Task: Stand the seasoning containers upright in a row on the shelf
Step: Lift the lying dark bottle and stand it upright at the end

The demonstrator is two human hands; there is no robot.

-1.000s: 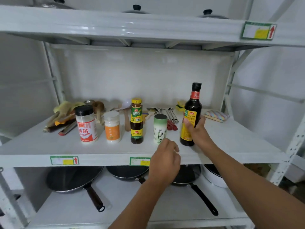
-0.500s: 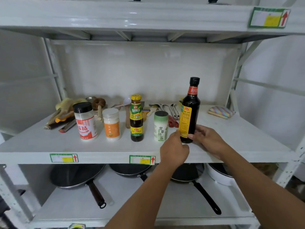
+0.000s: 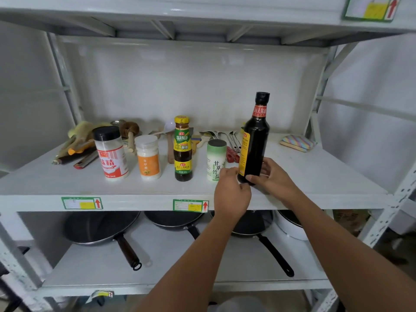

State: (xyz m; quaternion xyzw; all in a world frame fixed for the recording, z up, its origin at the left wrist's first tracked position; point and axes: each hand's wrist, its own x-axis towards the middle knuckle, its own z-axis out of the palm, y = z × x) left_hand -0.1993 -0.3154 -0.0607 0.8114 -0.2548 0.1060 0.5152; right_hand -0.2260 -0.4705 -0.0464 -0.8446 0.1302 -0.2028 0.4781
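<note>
On the white middle shelf point(image 3: 67, 188) several seasoning containers stand upright in a row: a black-capped shaker with a red label point(image 3: 111, 153), a white jar with an orange label point(image 3: 148, 156), a small dark sauce bottle with a yellow cap point(image 3: 183, 148), a green salt can point(image 3: 216, 159), and a tall dark soy sauce bottle point(image 3: 255, 136) at the right end. My right hand point(image 3: 273, 176) wraps the base of the tall bottle from the right. My left hand point(image 3: 231, 192) pinches the same base from the left, in front of the green can.
Behind the row lie utensils: brushes and a peeler point(image 3: 76, 145) at the left, a ladle and spoons point(image 3: 225, 137) in the middle. A striped sponge point(image 3: 297, 143) sits back right. Black pans point(image 3: 101, 228) and a white pot point(image 3: 290, 226) fill the shelf below.
My left hand rose from the shelf's front edge to the base of the tall bottle. My right hand slid down from mid-bottle to its base. The bottle stayed upright.
</note>
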